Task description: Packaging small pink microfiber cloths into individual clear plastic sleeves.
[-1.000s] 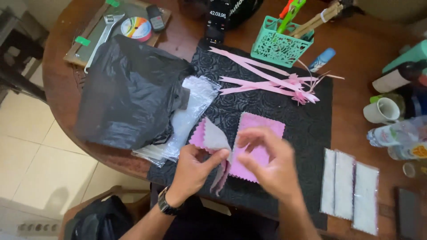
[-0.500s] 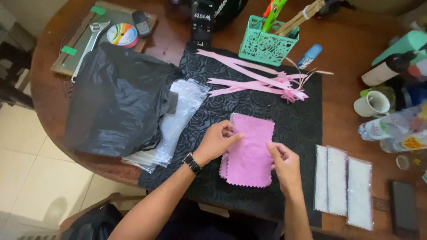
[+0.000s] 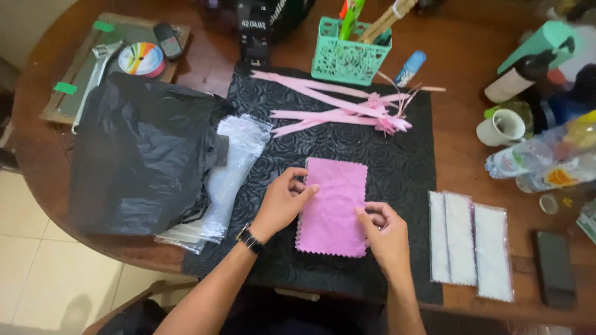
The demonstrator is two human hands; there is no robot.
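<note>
The left hand (image 3: pixel 282 201) pinches the left edge of a pink cloth (image 3: pixel 332 206) that lies flat on the black mat (image 3: pixel 347 142) in the middle of the counter (image 3: pixel 459 74). The right hand (image 3: pixel 385 232) grips the cloth's lower right edge between fingertips. Left of the mat lies a black plastic bag (image 3: pixel 139 155); right of it, three clear packets (image 3: pixel 472 245).

Pink cloth (image 3: pixel 332 208), black rose-embossed mat (image 3: pixel 385 161), teal lattice basket (image 3: pixel 346 59).

Pink cloth piece (image 3: pixel 332 208) flat on black mat (image 3: pixel 385 155), left hand (image 3: pixel 282 201) and right hand (image 3: pixel 385 232) fingers on its edges
</note>
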